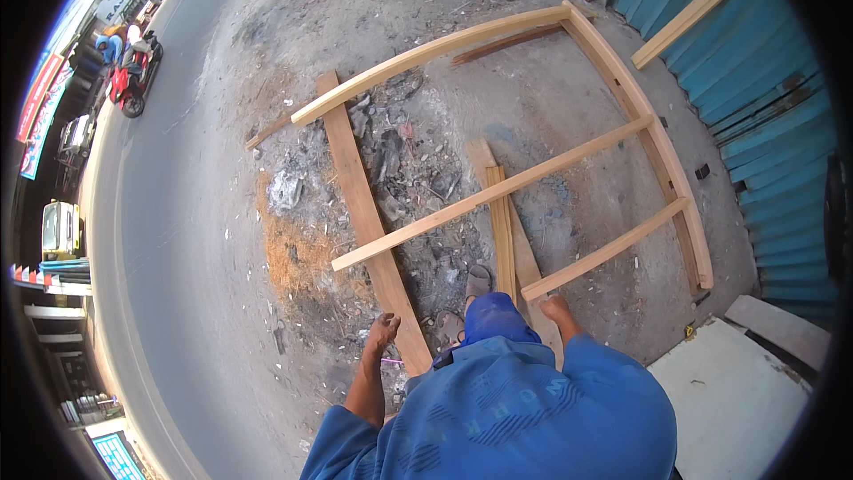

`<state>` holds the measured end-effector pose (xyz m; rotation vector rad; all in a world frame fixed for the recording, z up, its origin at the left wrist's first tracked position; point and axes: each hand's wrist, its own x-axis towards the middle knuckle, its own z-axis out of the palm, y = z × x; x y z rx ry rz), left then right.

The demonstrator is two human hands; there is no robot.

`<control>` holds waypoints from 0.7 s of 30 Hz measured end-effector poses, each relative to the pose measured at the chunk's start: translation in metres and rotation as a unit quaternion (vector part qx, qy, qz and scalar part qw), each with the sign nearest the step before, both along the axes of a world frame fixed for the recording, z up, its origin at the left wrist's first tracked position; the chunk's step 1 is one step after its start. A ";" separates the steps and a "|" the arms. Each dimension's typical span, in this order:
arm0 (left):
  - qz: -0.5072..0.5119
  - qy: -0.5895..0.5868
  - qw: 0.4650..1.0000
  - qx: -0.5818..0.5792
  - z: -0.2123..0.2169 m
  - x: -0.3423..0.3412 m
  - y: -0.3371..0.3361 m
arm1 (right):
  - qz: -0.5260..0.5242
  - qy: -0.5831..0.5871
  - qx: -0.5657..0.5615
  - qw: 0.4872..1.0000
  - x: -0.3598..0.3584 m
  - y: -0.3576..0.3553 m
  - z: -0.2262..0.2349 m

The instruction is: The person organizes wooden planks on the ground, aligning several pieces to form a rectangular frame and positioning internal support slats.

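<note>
Editor: The left grip [384, 329] first. Holding anything?

Photographer: Fingers curled, beside a broad brown plank [355, 178] on the ground; I cannot tell whether anything is inside. The right grip [554, 307] is at the near end of a short rail [604, 249]; how tightly it is closed, or whether it touches the wood, I cannot tell.

Editor: And the woodwork?

Photographer: A pale wooden frame lies ahead of the worker, who wears a blue shirt [498, 409]. The short rail, a middle rail [577, 154] and a far rail [426, 49] all run leftward from one long side beam [680, 169]. The middle and far rails cross over the plank near their left ends.

Editor: Surroundings?

Photographer: Narrow boards [503, 249] lie beneath the middle rail, next to a sandalled foot [478, 283]. Orange sawdust [298, 258] covers ground left of the plank. A blue corrugated wall [764, 169] stands at right; at left, a road [178, 151] curves past, a red motorcycle [131, 80] along its far side.
</note>
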<state>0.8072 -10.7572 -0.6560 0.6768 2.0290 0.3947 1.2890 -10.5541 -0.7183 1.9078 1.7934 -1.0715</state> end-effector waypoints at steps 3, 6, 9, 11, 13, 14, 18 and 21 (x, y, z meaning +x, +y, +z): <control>-0.073 -0.032 0.997 0.005 0.017 0.011 0.053 | -0.098 -0.025 0.054 0.993 -0.011 -0.020 -0.038; -0.143 0.015 0.990 -0.017 0.024 0.012 0.091 | -0.103 0.091 -0.044 0.990 -0.059 0.006 0.003; -0.236 0.044 0.971 -0.015 0.005 -0.006 0.122 | -0.119 0.089 -0.017 0.989 -0.074 0.001 0.011; -0.256 0.035 0.965 -0.035 -0.006 -0.020 0.151 | -0.128 0.099 -0.010 0.987 -0.070 -0.009 0.013; -0.301 0.065 0.951 -0.025 -0.021 -0.029 0.175 | -0.151 0.111 0.005 0.982 -0.066 -0.020 0.013; -0.326 0.077 0.942 -0.012 -0.031 -0.036 0.184 | -0.210 0.099 0.020 0.972 -0.062 -0.031 0.011; -0.401 0.063 0.914 -0.018 -0.071 -0.056 0.224 | -0.288 0.045 0.040 0.956 -0.051 -0.090 0.004; -0.463 0.107 0.880 -0.026 -0.085 -0.064 0.255 | -0.373 0.001 0.024 0.928 -0.062 -0.120 -0.002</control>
